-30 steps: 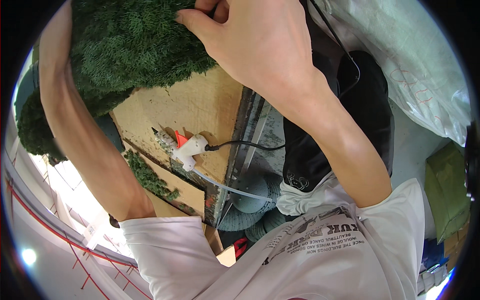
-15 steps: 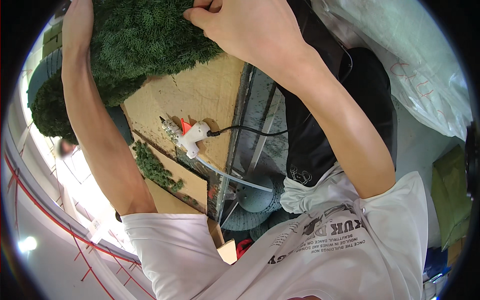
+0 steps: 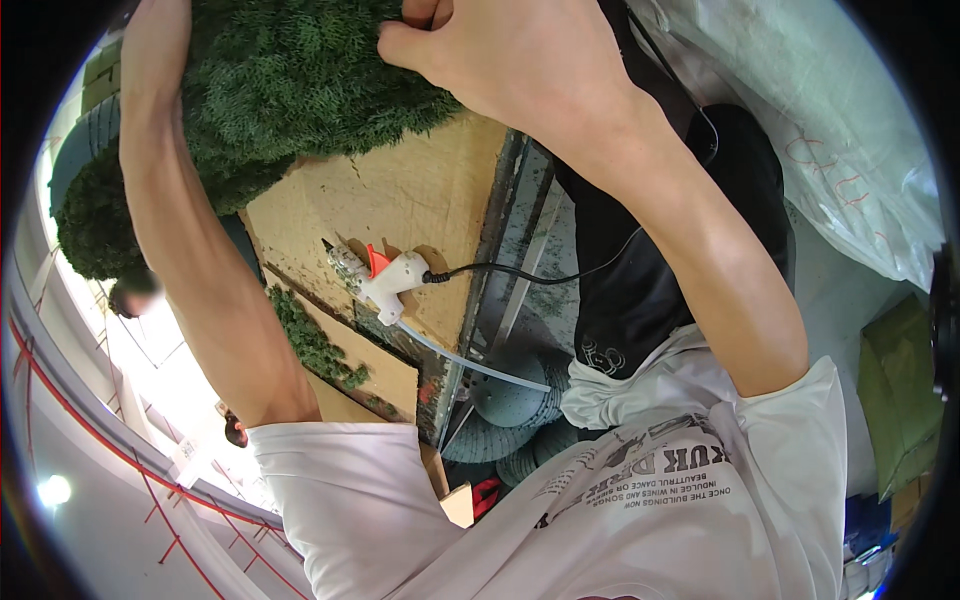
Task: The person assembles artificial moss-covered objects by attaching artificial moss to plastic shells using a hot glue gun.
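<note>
A thick mass of dark green artificial foliage [image 3: 300, 75] spreads over the top of the view. At its right edge is my right hand [image 3: 510, 50], thumb and bent fingers drawn together against the sprigs; whatever lies between the fingertips is hidden. My left hand [image 3: 157, 22] is at the foliage's left side, mostly cut off by the upper edge, its fingers out of sight. Below the foliage, a white hot glue gun [image 3: 393, 285] with a red trigger lies on the tan board [image 3: 310, 215], a translucent glue stick [image 3: 470, 366] poking out of its rear.
A black cord [image 3: 530, 272] runs from the glue gun across my dark-clad leg. Small green sprigs [image 3: 310, 335] lie left of the gun. Dark grey-green rounded forms [image 3: 505, 400] stand below the table edge. Clear plastic sheeting [image 3: 830, 110] fills the upper right; another person [image 3: 135, 295] is far left.
My right hand and forearm have shifted slightly right, still at the foliage edge. The glue gun has not visibly moved on the board.
</note>
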